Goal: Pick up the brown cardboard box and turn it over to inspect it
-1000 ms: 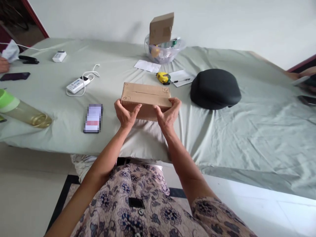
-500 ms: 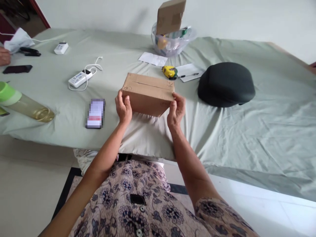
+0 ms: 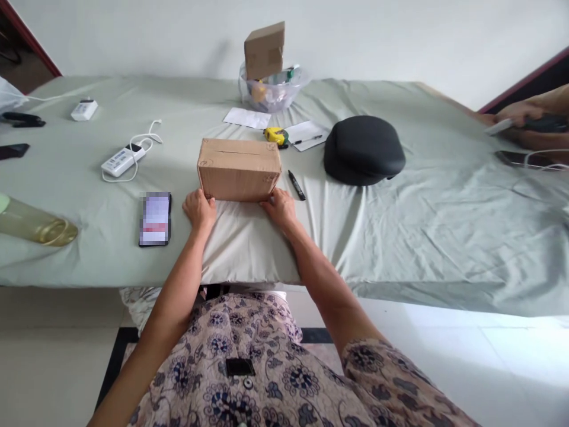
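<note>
A closed brown cardboard box (image 3: 239, 169) stands on the grey-green cloth of the table (image 3: 444, 201), straight in front of me. My left hand (image 3: 198, 209) rests at its near left bottom corner with fingers curled against it. At the near right bottom corner my right hand (image 3: 278, 207) does the same. Both hands lie low on the cloth, gripping the box's base. A black marker (image 3: 296, 185) lies just right of the box.
A phone (image 3: 155, 218) lies left of my left hand, a white power strip (image 3: 118, 161) beyond it, a bottle (image 3: 31, 219) at far left. Behind the box are a yellow tape measure (image 3: 275, 136), papers (image 3: 304, 133), a clear bowl (image 3: 272, 92) and a black case (image 3: 363, 149). Another person's hand (image 3: 524, 115) is at far right.
The box was lifted and tilted between my hands; now it sits flat on the cloth. My hands have slid down to its bottom corners. The marker has come into view.
</note>
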Motion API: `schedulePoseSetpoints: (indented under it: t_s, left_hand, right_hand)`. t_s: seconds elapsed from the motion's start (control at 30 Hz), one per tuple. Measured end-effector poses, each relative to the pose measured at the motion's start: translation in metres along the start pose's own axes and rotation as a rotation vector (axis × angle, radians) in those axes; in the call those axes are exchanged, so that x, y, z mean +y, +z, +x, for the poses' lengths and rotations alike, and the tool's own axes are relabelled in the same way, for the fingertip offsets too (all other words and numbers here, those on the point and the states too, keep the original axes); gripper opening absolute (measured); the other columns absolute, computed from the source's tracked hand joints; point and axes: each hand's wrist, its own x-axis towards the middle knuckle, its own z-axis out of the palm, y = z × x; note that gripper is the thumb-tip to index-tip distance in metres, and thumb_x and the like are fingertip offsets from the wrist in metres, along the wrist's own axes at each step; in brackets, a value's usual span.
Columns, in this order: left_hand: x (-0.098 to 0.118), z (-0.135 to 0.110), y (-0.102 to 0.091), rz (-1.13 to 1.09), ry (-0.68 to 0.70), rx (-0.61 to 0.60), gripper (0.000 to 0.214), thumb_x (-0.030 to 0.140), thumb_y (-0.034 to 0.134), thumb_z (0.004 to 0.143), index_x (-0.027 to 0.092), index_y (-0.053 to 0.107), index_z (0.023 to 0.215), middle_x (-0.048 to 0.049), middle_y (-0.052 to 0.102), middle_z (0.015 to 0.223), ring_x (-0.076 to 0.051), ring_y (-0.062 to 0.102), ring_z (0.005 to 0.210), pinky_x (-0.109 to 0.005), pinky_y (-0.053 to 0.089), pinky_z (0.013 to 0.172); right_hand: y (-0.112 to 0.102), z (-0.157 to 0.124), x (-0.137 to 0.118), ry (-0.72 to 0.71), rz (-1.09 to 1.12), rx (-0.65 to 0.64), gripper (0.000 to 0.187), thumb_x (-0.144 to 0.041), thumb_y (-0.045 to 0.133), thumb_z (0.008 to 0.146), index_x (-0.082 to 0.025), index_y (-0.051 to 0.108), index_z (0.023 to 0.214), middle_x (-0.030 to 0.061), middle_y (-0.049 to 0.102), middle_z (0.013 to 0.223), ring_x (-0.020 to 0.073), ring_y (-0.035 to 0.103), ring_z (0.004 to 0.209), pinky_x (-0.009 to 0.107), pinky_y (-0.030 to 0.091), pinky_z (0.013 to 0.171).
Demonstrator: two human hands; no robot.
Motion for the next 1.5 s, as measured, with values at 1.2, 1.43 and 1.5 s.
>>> schedulePoseSetpoints:
  t_s: [1.2, 1.43, 1.5]
  left_hand:
    - [0.052, -0.029, -0.002, -0.249, 0.292, 0.156, 0.054, 0.061, 0.056, 0.097, 0.018, 0.069, 0.127, -0.0255, 0.042, 0.154, -0.038, 0.048, 0.146, -0.052, 0.043, 0.118]
    - [0.040, -0.021, -0.005, -0.275, 0.316, 0.198, 0.053, 0.062, 0.046, 0.101, 0.020, 0.072, 0.122, -0.0208, 0.052, 0.147, -0.032, 0.056, 0.139, -0.045, 0.045, 0.117]
    - [0.034, -0.017, -0.006, -0.319, 0.324, 0.199, 0.054, 0.061, 0.044, 0.103, 0.019, 0.068, 0.128, -0.0201, 0.056, 0.145, -0.030, 0.057, 0.139, -0.043, 0.046, 0.117]
  right_hand:
    - [-0.004, -0.006, -0.066, -0.159, 0.021, 0.435, 0.030, -0.054, 0.062, 0.096, -0.026, 0.070, 0.097, 0.0127, 0.057, 0.137, 0.0341, 0.054, 0.131, 0.061, 0.045, 0.114]
    - [-0.024, -0.005, -0.038, -0.077, 0.226, 0.474, 0.037, -0.061, 0.059, 0.095, -0.027, 0.072, 0.104, 0.0094, 0.066, 0.114, 0.0276, 0.066, 0.109, 0.048, 0.058, 0.094]
    - [-0.025, -0.004, -0.033, -0.030, 0.342, 0.426, 0.042, -0.062, 0.056, 0.096, -0.025, 0.072, 0.107, 0.0079, 0.069, 0.105, 0.0236, 0.068, 0.096, 0.041, 0.059, 0.084]
